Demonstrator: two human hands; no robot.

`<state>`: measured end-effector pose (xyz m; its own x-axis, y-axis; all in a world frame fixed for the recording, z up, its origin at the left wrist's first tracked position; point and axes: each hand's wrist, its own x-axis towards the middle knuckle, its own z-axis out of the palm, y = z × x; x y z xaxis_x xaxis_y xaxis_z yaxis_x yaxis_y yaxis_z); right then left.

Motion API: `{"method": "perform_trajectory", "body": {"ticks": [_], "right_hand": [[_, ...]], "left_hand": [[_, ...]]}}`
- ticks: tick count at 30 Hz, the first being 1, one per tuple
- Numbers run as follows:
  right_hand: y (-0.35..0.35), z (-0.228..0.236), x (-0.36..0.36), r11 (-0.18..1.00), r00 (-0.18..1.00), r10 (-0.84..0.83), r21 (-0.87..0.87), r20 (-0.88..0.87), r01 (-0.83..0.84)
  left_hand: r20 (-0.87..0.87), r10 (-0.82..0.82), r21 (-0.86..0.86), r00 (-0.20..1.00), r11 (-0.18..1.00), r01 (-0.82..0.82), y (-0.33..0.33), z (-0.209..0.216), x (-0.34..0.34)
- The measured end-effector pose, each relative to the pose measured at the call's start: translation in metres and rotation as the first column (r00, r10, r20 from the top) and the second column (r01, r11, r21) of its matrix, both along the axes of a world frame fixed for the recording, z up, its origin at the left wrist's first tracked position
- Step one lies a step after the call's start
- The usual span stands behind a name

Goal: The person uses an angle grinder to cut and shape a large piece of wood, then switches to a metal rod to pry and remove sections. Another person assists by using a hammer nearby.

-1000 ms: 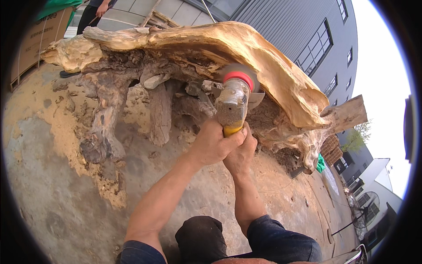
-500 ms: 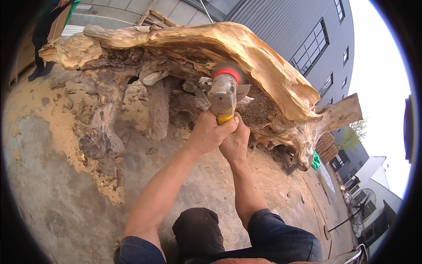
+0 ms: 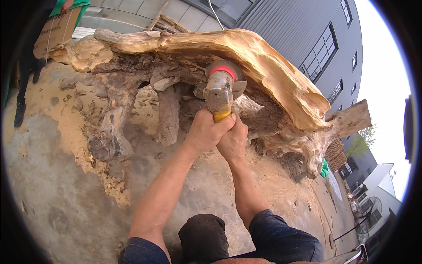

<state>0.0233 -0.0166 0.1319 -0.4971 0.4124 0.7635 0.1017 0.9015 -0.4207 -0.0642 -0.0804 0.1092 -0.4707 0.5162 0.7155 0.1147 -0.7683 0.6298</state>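
Observation:
Both of my hands are wrapped round the yellow body of an angle grinder (image 3: pixel 219 94), held out in front of me. My left hand (image 3: pixel 205 130) grips it from the left and my right hand (image 3: pixel 235 135) from the right, the two touching. A red disc with a blurred rim sits at the tool's far end, against the dark underside of a large gnarled tree root (image 3: pixel 268 57). The root's upper face is pale, smooth wood; below, it is rough and brown. The exact contact spot is hidden behind the grinder's head.
Sawdust (image 3: pixel 72 136) and wood chips lie over the concrete floor (image 3: pixel 57 185). At the far left a person in dark clothes (image 3: pixel 27 75) stands beside a cardboard box (image 3: pixel 57 33). A wooden pallet (image 3: pixel 169 23) is behind the root, and a pedestal fan (image 3: pixel 367 214) stands at right.
My view has shifted, so the root sits lower and farther right. The grinder head has moved left along the root's underside. At far left, the person's legs have shifted and more of the box shows.

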Motion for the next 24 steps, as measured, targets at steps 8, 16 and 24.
{"method": "perform_trajectory", "body": {"ticks": [8, 16, 24], "right_hand": [[-0.015, 0.011, -0.011, 0.999, 1.000, 0.024, 0.025, 0.009, -0.024], [0.009, -0.007, -0.006, 0.997, 0.997, -0.071, 0.015, 0.015, 0.071], [0.005, 0.000, -0.021, 0.995, 0.989, -0.082, -0.041, 0.126, 0.087]], "left_hand": [[0.022, 0.017, 0.022, 1.000, 1.000, -0.018, -0.006, 0.003, -0.012], [0.044, 0.011, 0.060, 0.999, 0.998, -0.014, 0.013, -0.008, -0.005], [0.103, -0.044, -0.069, 0.994, 0.996, 0.051, 0.035, -0.022, -0.026]]}}
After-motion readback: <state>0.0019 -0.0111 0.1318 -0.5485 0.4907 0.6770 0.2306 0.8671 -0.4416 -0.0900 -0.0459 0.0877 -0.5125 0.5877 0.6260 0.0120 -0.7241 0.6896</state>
